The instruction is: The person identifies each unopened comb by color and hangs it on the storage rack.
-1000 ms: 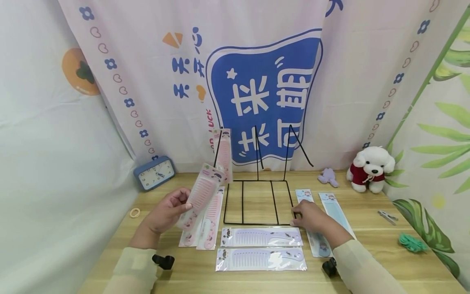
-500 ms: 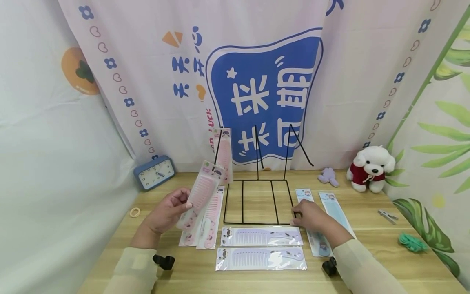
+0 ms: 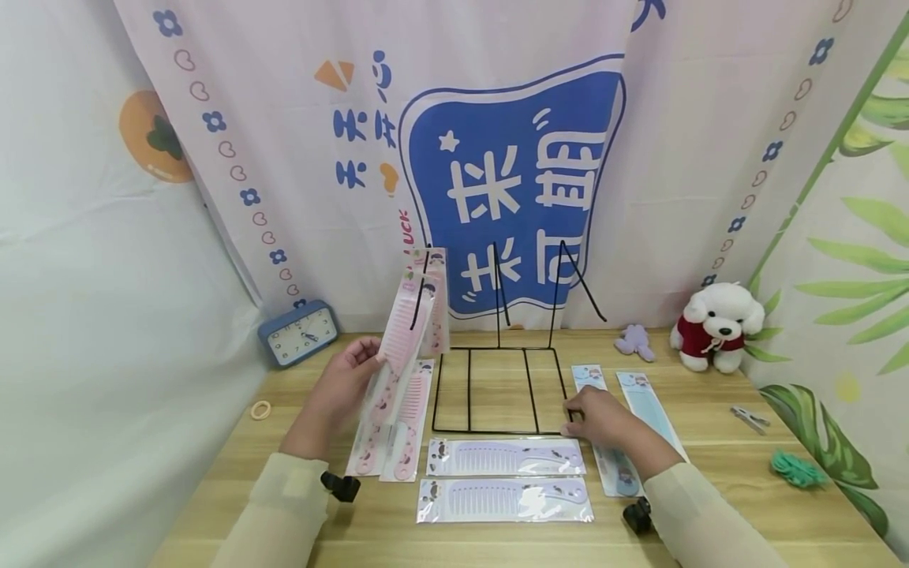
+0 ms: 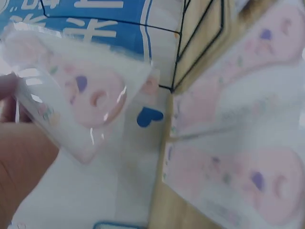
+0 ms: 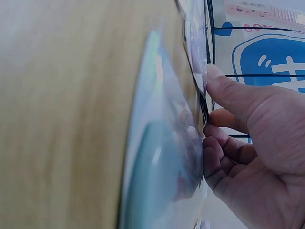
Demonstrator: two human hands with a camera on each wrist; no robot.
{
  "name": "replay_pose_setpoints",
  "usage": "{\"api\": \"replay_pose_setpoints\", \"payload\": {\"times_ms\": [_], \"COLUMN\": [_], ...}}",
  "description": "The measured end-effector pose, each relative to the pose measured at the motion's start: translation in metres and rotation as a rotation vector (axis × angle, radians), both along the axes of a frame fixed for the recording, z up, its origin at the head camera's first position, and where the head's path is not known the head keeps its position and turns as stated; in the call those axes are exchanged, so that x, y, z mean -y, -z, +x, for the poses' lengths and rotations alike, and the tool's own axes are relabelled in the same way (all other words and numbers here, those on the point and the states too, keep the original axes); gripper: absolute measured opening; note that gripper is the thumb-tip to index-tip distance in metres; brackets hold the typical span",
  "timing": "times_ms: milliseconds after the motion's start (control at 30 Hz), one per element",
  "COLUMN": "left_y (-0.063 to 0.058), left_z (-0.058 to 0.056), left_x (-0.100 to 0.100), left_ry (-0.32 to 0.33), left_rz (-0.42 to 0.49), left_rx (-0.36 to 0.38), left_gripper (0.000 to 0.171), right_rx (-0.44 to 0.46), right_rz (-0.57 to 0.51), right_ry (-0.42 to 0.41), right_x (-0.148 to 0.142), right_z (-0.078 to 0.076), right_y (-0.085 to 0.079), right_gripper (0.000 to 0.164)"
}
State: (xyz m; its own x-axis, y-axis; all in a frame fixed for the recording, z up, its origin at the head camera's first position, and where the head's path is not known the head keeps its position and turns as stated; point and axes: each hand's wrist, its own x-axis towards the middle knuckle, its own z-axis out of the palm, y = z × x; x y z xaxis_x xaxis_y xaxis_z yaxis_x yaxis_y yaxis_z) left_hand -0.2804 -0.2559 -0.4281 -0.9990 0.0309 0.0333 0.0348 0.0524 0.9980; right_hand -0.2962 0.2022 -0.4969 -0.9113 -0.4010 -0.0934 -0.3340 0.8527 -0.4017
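My left hand (image 3: 348,379) pinches a packaged pink comb (image 3: 398,335) by its side, tilted at the rack's left hook. That hook's wire and tip show in front of the package's upper part; the hole is too small to make out. Behind it, another packaged pink comb (image 3: 439,300) hangs upright on the black wire rack (image 3: 490,432). My right hand (image 3: 600,418) grips the right side of the rack's base with thumb and fingers. In the left wrist view, the held comb's handle end (image 4: 97,98) is in its clear wrapper.
Two packaged pink combs (image 3: 408,442) lie left of the rack. Packaged purple combs (image 3: 506,501) lie in front, blue ones (image 3: 649,406) at right. Around them are a clock (image 3: 301,335), wooden ring (image 3: 260,410), toy dog (image 3: 717,327), purple toy (image 3: 634,341), clip (image 3: 750,420) and green yarn (image 3: 798,469).
My left hand has moved up and to the right, and the pink comb's package has slid farther along the left hook toward the back. The right hand has kept its grip on the rack.
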Motion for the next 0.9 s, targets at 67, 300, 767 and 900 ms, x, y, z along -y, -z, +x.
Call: {"api": "replay_pose_setpoints", "payload": {"times_ms": [67,300,767,900], "left_y": [-0.006,-0.010,-0.001,0.002], "left_z": [-0.007,-0.031,-0.053,-0.060], "left_x": [-0.007,-0.024,-0.044,-0.047], "left_ry": [-0.058,-0.162,-0.220,-0.243], "left_rz": [-0.027,0.031,0.172,0.175], "left_rx": [0.022,0.039,0.060,0.059], "left_gripper": [0.023,0.022,0.022,0.019], "right_rx": [-0.001,-0.003,0.006,0.010], "right_rz": [-0.002,0.005,0.004,0.004], "right_ry": [0.001,0.002,0.007,0.008], "right_x": [0.000,0.000,0.000,-0.001], "right_z": [0.000,0.000,-0.001,-0.002], "right_y": [0.000,0.000,0.003,0.003], "right_gripper": [0.052,0.052,0.053,0.053]}}
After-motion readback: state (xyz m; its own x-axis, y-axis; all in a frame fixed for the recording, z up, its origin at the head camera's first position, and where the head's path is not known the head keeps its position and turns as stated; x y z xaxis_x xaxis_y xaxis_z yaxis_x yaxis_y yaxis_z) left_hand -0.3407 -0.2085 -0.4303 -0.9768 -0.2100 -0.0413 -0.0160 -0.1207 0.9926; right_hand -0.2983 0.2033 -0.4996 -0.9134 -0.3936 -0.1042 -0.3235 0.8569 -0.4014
